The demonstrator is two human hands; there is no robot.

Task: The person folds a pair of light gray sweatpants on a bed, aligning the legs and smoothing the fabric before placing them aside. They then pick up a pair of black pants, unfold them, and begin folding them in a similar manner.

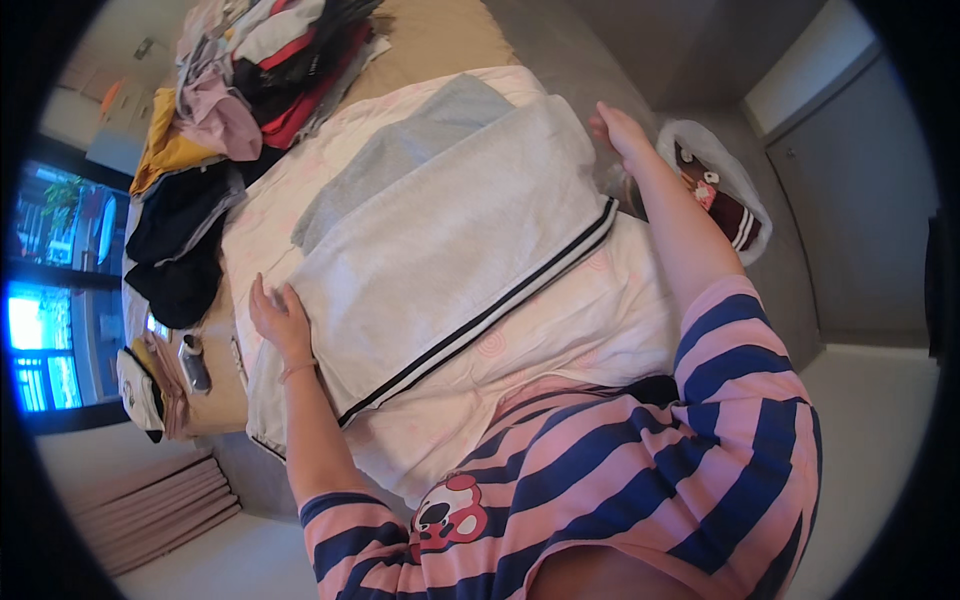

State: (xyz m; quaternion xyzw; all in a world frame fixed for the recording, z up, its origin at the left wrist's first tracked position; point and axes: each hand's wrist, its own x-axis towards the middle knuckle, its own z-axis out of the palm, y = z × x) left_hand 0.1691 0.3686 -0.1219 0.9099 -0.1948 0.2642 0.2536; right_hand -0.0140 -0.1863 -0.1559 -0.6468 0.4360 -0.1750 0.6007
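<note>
A pale grey garment [457,247] with black and white stripes along its near edge lies spread before me on a white and pink cloth [622,292]. A darker grey fabric part [405,150] shows from under its far side; whether it belongs to the same garment I cannot tell. My left hand [281,319] is at the garment's left edge, fingers apart, with a band on the wrist. Just past the right edge, my right hand [624,135] is held in the air with nothing visible in it. Pale fabric also hangs below my left wrist.
A heap of mixed clothes [262,75] lies at the far left of the bed, with black garments [180,240] nearer. Folded clothes [150,382] and a small dark container [195,364] sit by the left edge. A white plastic bag [679,135] with brown clothing stands right.
</note>
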